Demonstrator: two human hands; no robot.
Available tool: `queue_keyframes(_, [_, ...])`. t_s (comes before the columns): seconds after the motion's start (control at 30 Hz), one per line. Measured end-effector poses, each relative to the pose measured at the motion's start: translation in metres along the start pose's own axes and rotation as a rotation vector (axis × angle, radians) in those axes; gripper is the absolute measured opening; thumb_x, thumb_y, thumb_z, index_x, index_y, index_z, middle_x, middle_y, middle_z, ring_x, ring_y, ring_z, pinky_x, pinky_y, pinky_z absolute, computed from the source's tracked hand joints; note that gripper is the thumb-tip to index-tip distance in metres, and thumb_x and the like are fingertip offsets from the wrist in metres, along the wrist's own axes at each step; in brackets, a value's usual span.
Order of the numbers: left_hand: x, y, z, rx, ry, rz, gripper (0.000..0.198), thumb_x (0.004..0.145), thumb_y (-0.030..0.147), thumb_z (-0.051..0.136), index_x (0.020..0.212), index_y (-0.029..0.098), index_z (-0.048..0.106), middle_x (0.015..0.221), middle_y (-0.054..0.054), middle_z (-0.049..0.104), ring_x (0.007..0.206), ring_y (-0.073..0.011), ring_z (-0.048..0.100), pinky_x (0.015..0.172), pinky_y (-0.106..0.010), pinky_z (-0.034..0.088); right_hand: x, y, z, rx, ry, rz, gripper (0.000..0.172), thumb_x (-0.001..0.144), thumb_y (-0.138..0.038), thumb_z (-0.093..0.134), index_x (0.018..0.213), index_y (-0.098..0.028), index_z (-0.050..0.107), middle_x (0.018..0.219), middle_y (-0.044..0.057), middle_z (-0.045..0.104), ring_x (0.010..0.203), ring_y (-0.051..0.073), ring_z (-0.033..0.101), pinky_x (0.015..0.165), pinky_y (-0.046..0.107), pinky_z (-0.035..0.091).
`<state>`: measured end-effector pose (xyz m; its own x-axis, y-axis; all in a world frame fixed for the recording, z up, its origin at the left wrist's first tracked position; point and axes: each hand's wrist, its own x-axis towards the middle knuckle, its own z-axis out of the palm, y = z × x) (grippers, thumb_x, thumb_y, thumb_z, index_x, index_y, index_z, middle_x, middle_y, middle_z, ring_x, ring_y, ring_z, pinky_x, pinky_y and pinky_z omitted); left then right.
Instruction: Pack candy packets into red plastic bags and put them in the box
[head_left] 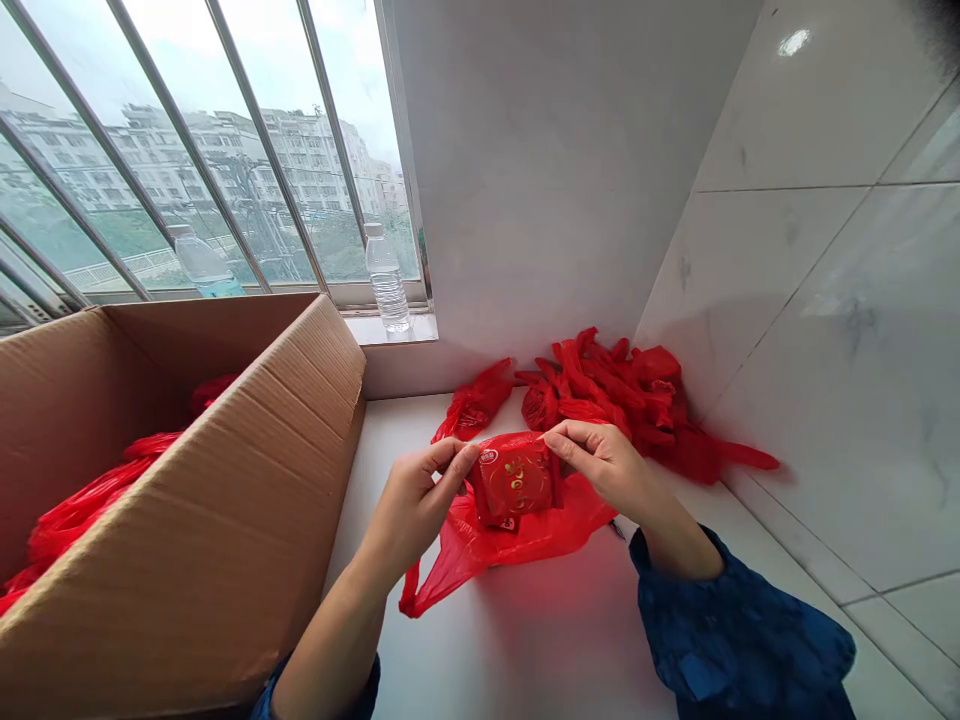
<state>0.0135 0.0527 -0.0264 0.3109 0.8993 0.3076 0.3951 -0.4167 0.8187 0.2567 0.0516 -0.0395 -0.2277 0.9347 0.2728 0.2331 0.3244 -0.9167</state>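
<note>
Between my two hands is a red packet (517,482) with gold print and a small white label at its upper left. My left hand (424,492) pinches the packet's left upper corner between thumb and fingers. At the opposite corner, my right hand (600,460) grips it the same way. A thin red plastic bag (457,565) lies spread under the packet on the white surface. Part of another small red packet (504,523) shows below the held one. The print is too small to read.
Knotted red plastic bags (622,400) are heaped by the tiled wall, with a smaller bag (480,400) beside them. At left stands an open cardboard box (247,500) containing red bags. A clear bottle (387,280) stands on the sill of the barred window.
</note>
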Motion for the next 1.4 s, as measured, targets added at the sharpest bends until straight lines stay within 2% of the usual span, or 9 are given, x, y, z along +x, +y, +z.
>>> queue_keyframes(0.23, [0.0003, -0.0025, -0.0007, 0.04, -0.005, -0.004, 0.044, 0.1, 0.047, 0.045, 0.069, 0.017, 0.057, 0.066, 0.001, 0.056, 0.063, -0.0124, 0.049, 0.061, -0.024, 0.037, 0.0007, 0.002, -0.001, -0.018, 0.011, -0.011, 0.042, 0.096, -0.054, 0.052, 0.079, -0.019, 0.068, 0.078, 0.002, 0.064, 0.079, 0.02, 0.059, 0.073, 0.03, 0.046])
queue_keyframes(0.43, [0.0011, -0.0044, -0.0004, 0.06, -0.005, -0.003, 0.044, 0.1, 0.046, 0.045, 0.07, 0.017, 0.057, 0.067, 0.0, 0.056, 0.064, -0.0132, 0.05, 0.061, -0.025, 0.037, -0.0005, -0.0005, 0.0006, -0.044, 0.049, -0.029, 0.044, 0.095, -0.059, 0.051, 0.082, -0.02, 0.068, 0.076, 0.002, 0.062, 0.076, 0.02, 0.057, 0.069, 0.03, 0.046])
queue_keyframes(0.83, [0.0027, -0.0051, -0.0018, 0.038, 0.008, 0.012, 0.042, 0.1, 0.046, 0.048, 0.071, 0.017, 0.058, 0.069, 0.001, 0.058, 0.066, -0.0122, 0.051, 0.063, -0.024, 0.039, -0.0015, -0.001, 0.0026, -0.035, 0.102, -0.014, 0.038, 0.097, -0.052, 0.052, 0.079, -0.02, 0.064, 0.074, 0.0, 0.057, 0.071, 0.016, 0.052, 0.066, 0.029, 0.041])
queue_keyframes(0.97, [0.0029, -0.0061, -0.0024, -0.009, -0.055, -0.034, 0.043, 0.101, 0.047, 0.045, 0.077, 0.017, 0.063, 0.076, -0.002, 0.065, 0.072, -0.014, 0.057, 0.068, -0.025, 0.043, -0.0024, -0.0022, 0.0009, -0.021, 0.154, -0.012, 0.037, 0.097, -0.051, 0.053, 0.087, -0.02, 0.07, 0.082, 0.001, 0.067, 0.078, 0.019, 0.059, 0.072, 0.029, 0.045])
queue_keyframes(1.1, [0.0029, -0.0022, -0.0017, -0.056, -0.157, -0.068, 0.045, 0.1, 0.05, 0.045, 0.076, 0.017, 0.063, 0.072, -0.001, 0.062, 0.068, -0.0137, 0.055, 0.064, -0.024, 0.043, -0.0014, -0.0024, 0.0017, 0.032, 0.195, 0.0, 0.037, 0.096, -0.052, 0.056, 0.094, -0.02, 0.073, 0.082, 0.002, 0.07, 0.078, 0.02, 0.063, 0.072, 0.031, 0.05])
queue_keyframes(1.17, [0.0026, -0.0004, -0.0016, -0.064, -0.161, -0.064, 0.041, 0.098, 0.049, 0.05, 0.076, 0.017, 0.063, 0.071, -0.001, 0.061, 0.066, -0.0129, 0.053, 0.062, -0.024, 0.042, -0.0006, -0.0035, 0.0028, 0.083, 0.206, -0.004, 0.036, 0.095, -0.052, 0.057, 0.094, -0.021, 0.074, 0.083, 0.002, 0.071, 0.081, 0.02, 0.065, 0.074, 0.031, 0.053])
queue_keyframes(1.27, [0.0016, 0.0007, -0.0023, -0.107, -0.102, -0.031, 0.036, 0.097, 0.045, 0.053, 0.076, 0.017, 0.062, 0.071, -0.001, 0.06, 0.065, -0.0121, 0.051, 0.06, -0.023, 0.041, -0.0001, -0.0054, 0.0046, 0.181, 0.15, 0.021, 0.036, 0.095, -0.054, 0.056, 0.101, -0.022, 0.072, 0.093, 0.003, 0.073, 0.087, 0.021, 0.068, 0.078, 0.032, 0.056])
queue_keyframes(1.4, [0.0006, 0.0007, -0.0031, -0.14, -0.031, 0.003, 0.036, 0.097, 0.043, 0.053, 0.074, 0.017, 0.06, 0.07, -0.001, 0.059, 0.064, -0.012, 0.051, 0.059, -0.023, 0.042, -0.0007, -0.0045, 0.0068, 0.297, -0.035, 0.108, 0.043, 0.095, -0.06, 0.052, 0.115, -0.023, 0.064, 0.104, 0.005, 0.073, 0.087, 0.021, 0.07, 0.069, 0.031, 0.057])
